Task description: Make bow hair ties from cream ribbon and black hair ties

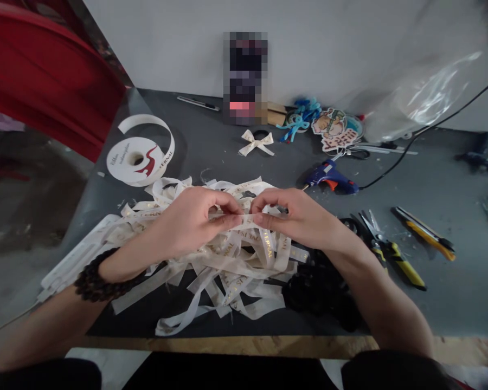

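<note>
Dark sleeves (44, 375) sit at the bottom edge, bare forearms (374, 292) reaching from them across the surface (463, 298). A dark bead bracelet (101, 276) circles the left wrist. The left hand (195, 219) and right hand (299, 216) nearly meet — each with thumb and forefinger pinched together on a pale ribbon strip (247, 221), held between them just over a loose heap of ribbons (228, 292), some printed with gold letters. Right of the heap lies a black bundle (317, 287), too dark to make out. Beyond the heap, on the left, is a white spool (120, 162), its ribbon partly unwound; a pale bow (257, 144) lies farther back. A blue glue gun (334, 177) — cord trailing right — lies past the right hand, with yellow-handled pliers (409, 269) and a yellow cutter (429, 238) nearer.
</note>
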The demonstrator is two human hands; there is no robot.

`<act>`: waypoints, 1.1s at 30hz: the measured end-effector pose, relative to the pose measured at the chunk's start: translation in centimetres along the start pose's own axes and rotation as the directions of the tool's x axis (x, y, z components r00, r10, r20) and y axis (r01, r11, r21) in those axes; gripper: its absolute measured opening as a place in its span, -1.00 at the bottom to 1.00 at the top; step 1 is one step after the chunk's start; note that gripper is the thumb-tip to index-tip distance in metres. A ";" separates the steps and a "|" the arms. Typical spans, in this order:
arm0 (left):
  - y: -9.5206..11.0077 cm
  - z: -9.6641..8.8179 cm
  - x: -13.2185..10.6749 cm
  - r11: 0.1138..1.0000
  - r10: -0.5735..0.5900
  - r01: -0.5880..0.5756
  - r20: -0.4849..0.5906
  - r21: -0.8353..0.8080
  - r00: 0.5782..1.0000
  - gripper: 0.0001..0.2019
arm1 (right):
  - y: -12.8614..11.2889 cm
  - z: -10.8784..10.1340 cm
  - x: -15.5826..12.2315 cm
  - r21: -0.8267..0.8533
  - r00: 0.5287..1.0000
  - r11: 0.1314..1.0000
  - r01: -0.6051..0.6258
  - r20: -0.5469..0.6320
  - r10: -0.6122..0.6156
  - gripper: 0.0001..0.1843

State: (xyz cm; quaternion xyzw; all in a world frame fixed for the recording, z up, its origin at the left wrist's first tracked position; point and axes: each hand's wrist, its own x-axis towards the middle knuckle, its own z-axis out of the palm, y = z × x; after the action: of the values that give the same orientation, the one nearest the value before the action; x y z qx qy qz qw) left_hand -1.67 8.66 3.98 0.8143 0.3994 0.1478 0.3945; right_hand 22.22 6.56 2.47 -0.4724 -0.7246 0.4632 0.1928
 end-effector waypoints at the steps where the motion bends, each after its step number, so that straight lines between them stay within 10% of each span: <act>1: 0.1 -0.1 0.0 1.000 -0.013 0.013 -0.001 0.017 1.000 -0.90 | -0.1 0.1 0.0 -0.006 1.000 1.000 -0.017 0.009 0.017 -0.89; 13: -0.8 -2.2 -0.9 0.994 -0.078 0.075 0.034 0.077 0.996 -0.85 | -0.4 -1.4 -1.3 0.000 0.993 0.995 -0.102 -0.060 0.102 -0.86; 33: 0.9 -3.0 -1.7 0.954 -0.020 0.108 -0.300 0.280 0.954 -0.70 | -0.2 -1.6 -1.3 0.281 0.983 0.959 -0.035 -0.166 0.085 -0.64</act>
State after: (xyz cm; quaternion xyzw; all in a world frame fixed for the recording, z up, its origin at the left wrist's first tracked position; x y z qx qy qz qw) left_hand -3.92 8.64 6.74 0.8191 0.4975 0.1932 0.2101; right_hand 23.86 6.15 3.67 -0.5018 -0.6181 0.5221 0.3060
